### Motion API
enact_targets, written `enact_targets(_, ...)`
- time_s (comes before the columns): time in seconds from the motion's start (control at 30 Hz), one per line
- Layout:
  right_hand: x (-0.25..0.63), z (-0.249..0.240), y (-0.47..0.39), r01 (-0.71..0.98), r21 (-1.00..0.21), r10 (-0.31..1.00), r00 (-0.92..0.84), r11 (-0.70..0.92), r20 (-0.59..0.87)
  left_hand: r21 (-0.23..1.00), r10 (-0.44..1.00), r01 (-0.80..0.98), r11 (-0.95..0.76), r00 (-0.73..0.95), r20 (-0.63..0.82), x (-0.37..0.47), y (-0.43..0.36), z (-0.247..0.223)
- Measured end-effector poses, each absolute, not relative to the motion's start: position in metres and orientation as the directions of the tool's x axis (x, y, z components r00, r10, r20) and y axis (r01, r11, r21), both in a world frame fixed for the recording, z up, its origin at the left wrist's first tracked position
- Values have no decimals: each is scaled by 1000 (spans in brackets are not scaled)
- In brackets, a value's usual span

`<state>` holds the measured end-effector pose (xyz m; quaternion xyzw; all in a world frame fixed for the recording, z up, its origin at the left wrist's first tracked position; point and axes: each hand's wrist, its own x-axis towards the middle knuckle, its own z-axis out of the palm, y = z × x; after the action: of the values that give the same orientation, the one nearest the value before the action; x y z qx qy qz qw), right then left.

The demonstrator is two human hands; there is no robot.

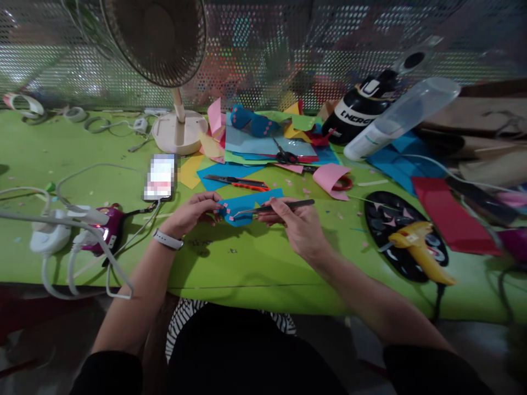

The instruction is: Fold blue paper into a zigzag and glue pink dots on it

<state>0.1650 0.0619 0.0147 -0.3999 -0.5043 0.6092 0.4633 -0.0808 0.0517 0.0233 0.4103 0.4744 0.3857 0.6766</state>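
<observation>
My left hand, with a white band at the wrist, pinches the left end of a blue paper piece that carries small pink squares. My right hand is closed around dark tweezers, whose tips reach over the paper beside a pink square. Some right fingers are near the paper's right part; whether they also touch it cannot be made out. Just beyond the hands lies an orange and black utility knife.
A fan and a phone stand or lie at left, near cables and a power adapter. Behind are scissors on stacked paper. At right are bottles and a yellow glue gun on a black tray.
</observation>
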Motion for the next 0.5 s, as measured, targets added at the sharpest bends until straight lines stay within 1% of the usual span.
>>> enact_targets(0.5, 163, 18, 60, -171, -985, 976, -218, -31, 7, 923, 928, -175, 342, 217, -303, -80, 51, 23)
